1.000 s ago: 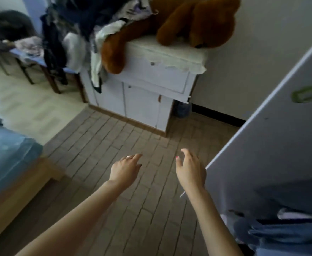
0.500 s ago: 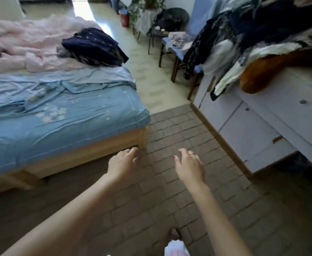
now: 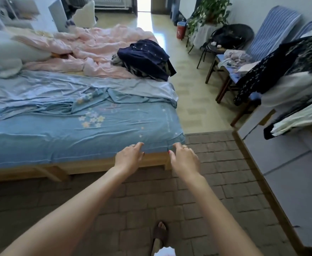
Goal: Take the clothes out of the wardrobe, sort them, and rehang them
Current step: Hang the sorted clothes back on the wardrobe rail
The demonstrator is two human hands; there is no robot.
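Both hands empty, fingers loosely extended: left hand and right hand were apart above the brick-patterned floor. Beyond, crumpled navy clothes lay on the bed. No legible writing.

Light: I see daylight from the far doorway, glaring off the floor tiles.
Foreground: dimmer.
Edges: bowed, slightly soft.
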